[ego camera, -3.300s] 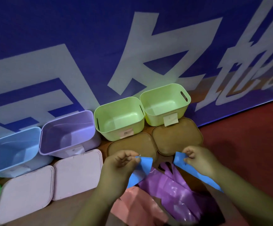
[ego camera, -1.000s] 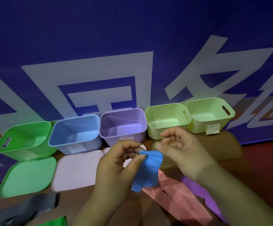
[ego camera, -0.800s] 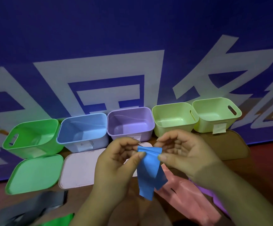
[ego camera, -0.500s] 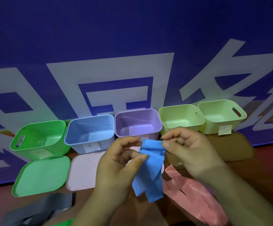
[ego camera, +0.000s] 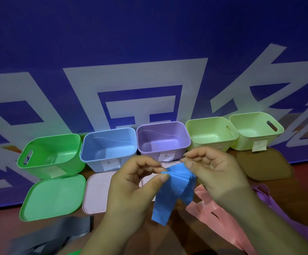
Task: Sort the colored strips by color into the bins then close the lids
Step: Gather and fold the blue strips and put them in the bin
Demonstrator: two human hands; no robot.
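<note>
A folded blue strip (ego camera: 169, 194) hangs between my two hands above the table. My left hand (ego camera: 136, 183) pinches its top fold between thumb and fingers, and my right hand (ego camera: 214, 172) pinches the other side of the fold. Behind stand five open bins in a row: green bin (ego camera: 39, 162), blue bin (ego camera: 92, 155), purple bin (ego camera: 184, 144), and two pale green bins (ego camera: 191, 133) (ego camera: 278, 129). Pink strips (ego camera: 214, 216) and purple strips (ego camera: 282, 216) lie on the table under my right arm. A grey strip (ego camera: 57, 234) lies at lower left.
Lids lie flat in front of the bins: a green lid (ego camera: 52, 197), a white lid (ego camera: 96, 194) and a brown lid (ego camera: 265, 166). A blue banner with large white characters (ego camera: 149, 70) hangs right behind the bins.
Both hands have gathered the blue strip into more folds, so it hangs shorter and bunched. The view has shifted left; the green bin and lid came into sight.
</note>
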